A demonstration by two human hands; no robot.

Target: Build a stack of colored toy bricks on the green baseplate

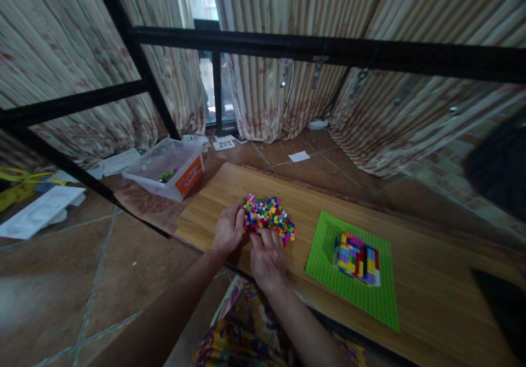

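Note:
A heap of small building bricks (pixel 269 213) in many colours lies on the wooden board. My left hand (pixel 230 227) rests at the heap's left edge, open, its fingers stretched along the bricks. At the near edge, my right hand (pixel 268 257) has its fingers bent together with the tips among the bricks; whether a brick is between them is hidden. To the right, a green baseplate (pixel 322 246) carries a multicoloured brick build (pixel 355 257), which neither hand touches.
The wooden board (pixel 427 279) stretches left to right before me. Beyond its left end stands a clear plastic box (pixel 156 164) with an orange label and a few pieces inside. Black metal bars (pixel 263 41) cross in front of the curtains. White packaging (pixel 41 211) lies on the tiled floor.

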